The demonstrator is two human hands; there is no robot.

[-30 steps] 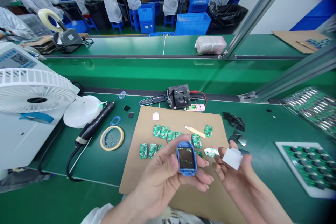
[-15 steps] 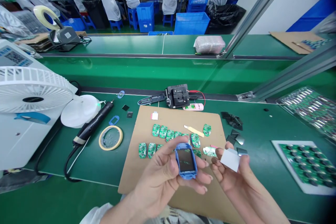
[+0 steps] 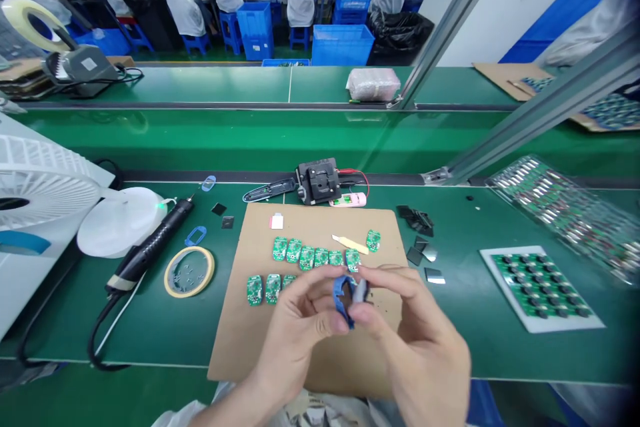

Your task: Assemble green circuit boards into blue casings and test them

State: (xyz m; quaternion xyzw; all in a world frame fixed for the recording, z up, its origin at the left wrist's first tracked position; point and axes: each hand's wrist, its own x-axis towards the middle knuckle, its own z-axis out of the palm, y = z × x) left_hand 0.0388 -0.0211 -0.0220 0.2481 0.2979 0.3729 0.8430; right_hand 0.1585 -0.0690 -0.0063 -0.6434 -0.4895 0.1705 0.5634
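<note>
Blue plastic case (image 3: 342, 300) pinched between both hands, over the bench.

Fingers of the left hand (image 3: 295, 347) and right hand (image 3: 415, 347) gripped it from either side, its long axis pointing roughly away from the person, above a cardboard sheet (image 3: 235, 347).

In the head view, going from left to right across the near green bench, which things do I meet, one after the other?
white desk fan → black electric screwdriver → yellow tape ring → brown cardboard sheet → black pieces → white tray of green circuit boards
</note>
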